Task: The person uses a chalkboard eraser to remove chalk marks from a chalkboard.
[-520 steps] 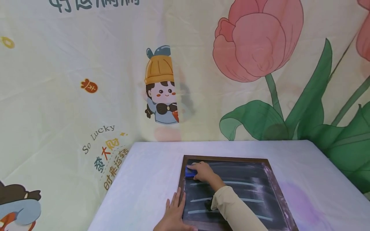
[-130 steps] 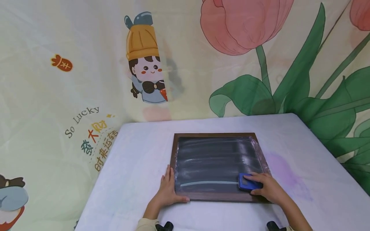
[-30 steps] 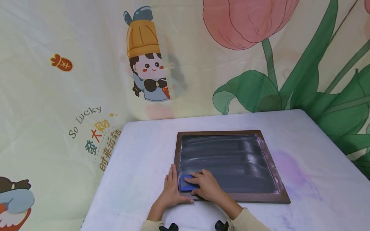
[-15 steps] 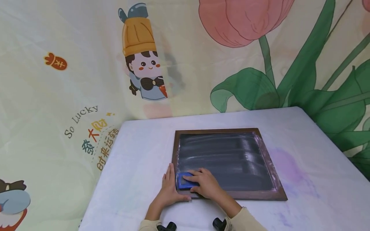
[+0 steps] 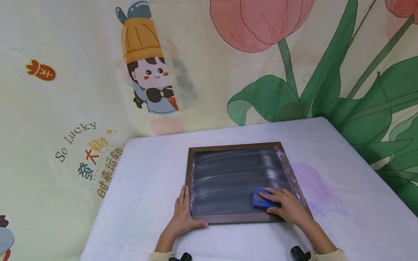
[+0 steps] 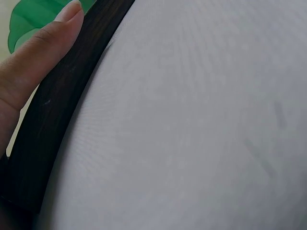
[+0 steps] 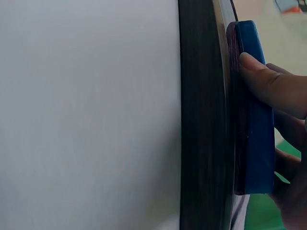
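Note:
A chalkboard (image 5: 225, 192) with a brown wooden frame lies on the white table, its dark surface hazy with chalk smears. My left hand (image 5: 183, 214) rests at the frame's lower-left corner, fingers straight along the left side and thumb on the bottom edge. In the left wrist view that thumb (image 6: 43, 52) lies over the dark frame (image 6: 72, 81). My right hand (image 5: 287, 204) grips a blue chalkboard eraser (image 5: 259, 200) on the board's lower right. The right wrist view shows the eraser (image 7: 259, 143) edge-on, its dark felt side against the board and my thumb on its side.
The white-covered table (image 5: 147, 174) carries a faint purple stain (image 5: 310, 181) right of the board. Behind it hangs a printed cloth backdrop (image 5: 202, 90) with tulips and a cartoon figure. Dark camera mounts (image 5: 300, 253) sit at both wrists.
My right hand has slid the eraser from the board's lower left to its lower right. The several pale chalk lines seen earlier are wiped to haze. My left hand keeps its corner.

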